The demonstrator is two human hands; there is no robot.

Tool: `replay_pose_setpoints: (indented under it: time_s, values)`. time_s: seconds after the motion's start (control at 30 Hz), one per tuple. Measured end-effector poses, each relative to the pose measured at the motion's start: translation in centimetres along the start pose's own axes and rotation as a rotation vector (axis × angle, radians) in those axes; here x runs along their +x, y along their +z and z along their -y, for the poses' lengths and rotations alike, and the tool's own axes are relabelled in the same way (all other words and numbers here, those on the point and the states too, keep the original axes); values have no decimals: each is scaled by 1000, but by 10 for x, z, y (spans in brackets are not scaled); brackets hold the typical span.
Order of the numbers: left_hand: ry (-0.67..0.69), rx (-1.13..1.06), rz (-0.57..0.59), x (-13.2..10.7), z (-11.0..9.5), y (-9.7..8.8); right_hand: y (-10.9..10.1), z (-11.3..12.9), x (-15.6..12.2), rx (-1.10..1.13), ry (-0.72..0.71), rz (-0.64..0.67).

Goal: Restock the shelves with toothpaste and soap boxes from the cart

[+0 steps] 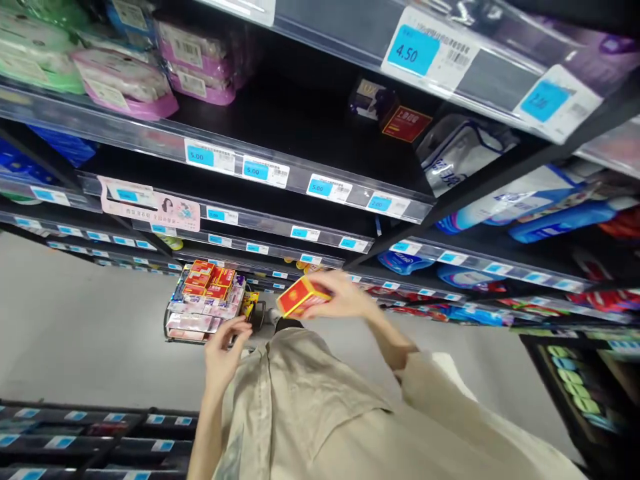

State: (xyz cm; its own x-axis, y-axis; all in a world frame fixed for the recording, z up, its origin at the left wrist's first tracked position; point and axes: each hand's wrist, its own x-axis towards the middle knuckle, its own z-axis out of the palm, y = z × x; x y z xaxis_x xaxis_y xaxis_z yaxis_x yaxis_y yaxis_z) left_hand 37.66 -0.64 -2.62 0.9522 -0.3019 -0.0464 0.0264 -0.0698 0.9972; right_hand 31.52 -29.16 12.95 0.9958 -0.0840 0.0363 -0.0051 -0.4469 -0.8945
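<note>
My right hand (347, 295) is closed around a small red box with yellow edges (296, 297), probably a boxed soap. It holds the box in the air in front of the shelves, slightly tilted. To its left, my left hand (227, 351) holds nothing; its fingers are loosely bent, with the thumb apart. Beyond the left hand, a low cart (167, 325) carries several similar red boxes (205, 280) on top of pinkish-white packs (193, 325). On the upper shelf lies one more red box (407, 124), beside a dark purple box (369, 100).
Black shelves with price tags (327, 189) run across the front. Pink soap boxes (123, 80) sit at upper left, bottles and pouches (525, 193) at right. Another shelf unit (95, 440) stands at lower left. Grey floor (100, 320) lies between the units.
</note>
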Motion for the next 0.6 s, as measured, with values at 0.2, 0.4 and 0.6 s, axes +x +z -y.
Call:
replay_pose_setpoints:
  time_s: [0.2, 0.4, 0.6]
  values:
    - [-50, 26, 97, 1, 25, -1, -137, 63, 12, -512, -154, -686]
    - [-99, -42, 191, -5, 48, 5, -201, 67, 52, -1146, -73, -578]
    - [-137, -47, 173, -4, 70, -2, -245, 52, 102, -1305, 303, -400]
